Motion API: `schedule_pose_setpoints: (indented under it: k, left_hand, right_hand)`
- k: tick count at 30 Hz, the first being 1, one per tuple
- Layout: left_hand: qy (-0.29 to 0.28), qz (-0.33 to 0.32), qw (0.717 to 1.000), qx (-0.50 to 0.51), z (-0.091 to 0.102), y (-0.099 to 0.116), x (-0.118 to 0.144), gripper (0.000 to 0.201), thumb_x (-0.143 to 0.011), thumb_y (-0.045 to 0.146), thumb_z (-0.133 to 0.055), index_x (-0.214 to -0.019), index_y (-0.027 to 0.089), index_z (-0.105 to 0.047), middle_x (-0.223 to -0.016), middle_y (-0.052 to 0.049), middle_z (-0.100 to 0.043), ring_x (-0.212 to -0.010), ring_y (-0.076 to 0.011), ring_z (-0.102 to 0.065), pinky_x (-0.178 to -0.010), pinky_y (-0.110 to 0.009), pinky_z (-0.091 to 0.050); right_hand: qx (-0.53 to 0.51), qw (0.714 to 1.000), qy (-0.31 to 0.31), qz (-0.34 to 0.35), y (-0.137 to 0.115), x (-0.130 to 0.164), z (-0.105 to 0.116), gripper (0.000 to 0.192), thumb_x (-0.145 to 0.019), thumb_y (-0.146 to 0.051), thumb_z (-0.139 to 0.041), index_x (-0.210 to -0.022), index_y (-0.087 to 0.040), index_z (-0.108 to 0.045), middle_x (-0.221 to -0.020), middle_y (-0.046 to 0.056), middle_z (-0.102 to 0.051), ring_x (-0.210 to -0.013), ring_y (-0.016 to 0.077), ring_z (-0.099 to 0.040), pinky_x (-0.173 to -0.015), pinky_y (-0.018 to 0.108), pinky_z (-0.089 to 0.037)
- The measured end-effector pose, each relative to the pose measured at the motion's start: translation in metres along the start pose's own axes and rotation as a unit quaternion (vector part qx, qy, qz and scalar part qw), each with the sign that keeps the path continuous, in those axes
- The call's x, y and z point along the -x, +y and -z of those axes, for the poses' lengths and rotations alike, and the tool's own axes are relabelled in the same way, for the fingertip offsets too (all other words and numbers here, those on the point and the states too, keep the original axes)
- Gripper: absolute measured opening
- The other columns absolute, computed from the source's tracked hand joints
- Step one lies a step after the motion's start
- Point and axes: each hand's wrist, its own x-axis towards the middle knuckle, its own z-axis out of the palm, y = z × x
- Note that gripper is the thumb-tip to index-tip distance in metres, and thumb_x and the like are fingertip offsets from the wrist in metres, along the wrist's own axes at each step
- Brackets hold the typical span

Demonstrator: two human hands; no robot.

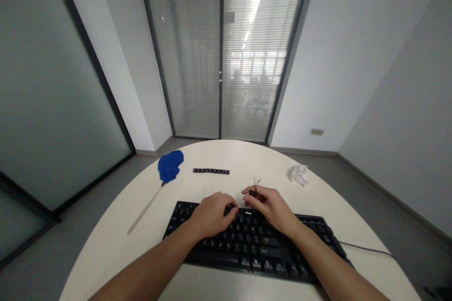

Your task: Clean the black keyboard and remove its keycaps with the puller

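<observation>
A black keyboard (233, 247) lies on the table under both my hands. My right hand (271, 204) is above its top edge, thumb and fingers closed on a small wire keycap puller (253, 193). The puller's black body is between the fingertips and its two thin wire prongs point up and away from me. My left hand (215, 214) is over the upper rows of the keyboard with its fingers curled in towards the thumb. Something dark shows between those fingertips, but I cannot tell what it is. Beyond the keyboard, several black keycaps (211, 171) lie in a row.
To the left, a blue cloth-like piece (169, 166) lies by a thin pale stick (145, 210). Crumpled white tissue (297, 175) is at the right. The keyboard's cable (367, 248) runs off the right side of the round white table (116, 258).
</observation>
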Motion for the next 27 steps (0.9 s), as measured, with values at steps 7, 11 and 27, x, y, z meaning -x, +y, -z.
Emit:
schedule_pose_setpoints:
  k: [7,11,27]
  left_hand:
    - [-0.007,0.005,1.0,-0.003,-0.001,-0.001,0.0,0.019,-0.092,0.03,-0.052,-0.101,0.023,-0.067,-0.099,-0.001,-0.071,-0.095,-0.0203,-0.062,-0.083,-0.031,-0.047]
    - [-0.011,0.004,1.0,-0.006,0.0,-0.001,0.0,0.02,-0.092,0.03,-0.052,-0.101,0.023,-0.068,-0.098,-0.002,-0.071,-0.095,-0.0207,-0.062,-0.083,-0.032,-0.047]
    - [-0.008,-0.003,1.0,-0.008,0.0,0.002,-0.001,0.02,-0.092,0.03,-0.05,-0.099,0.023,-0.068,-0.097,-0.002,-0.071,-0.092,-0.0204,-0.062,-0.082,-0.032,-0.047]
  right_hand:
    - [0.035,0.997,-0.046,0.043,-0.015,0.002,-0.001,0.028,-0.093,-0.045,-0.057,-0.093,-0.022,-0.072,-0.091,0.003,-0.074,-0.085,0.0196,-0.066,-0.079,0.027,-0.049]
    - [0.085,0.994,-0.059,0.041,-0.018,0.004,0.006,0.029,-0.094,-0.045,-0.055,-0.093,-0.022,-0.074,-0.091,0.004,-0.075,-0.084,0.0202,-0.068,-0.08,0.028,-0.048]
    - [0.053,0.996,-0.059,-0.029,0.0,0.006,0.014,0.042,-0.095,-0.051,-0.048,-0.085,-0.019,-0.073,-0.079,0.003,-0.074,-0.076,0.0205,-0.066,-0.072,0.028,-0.047]
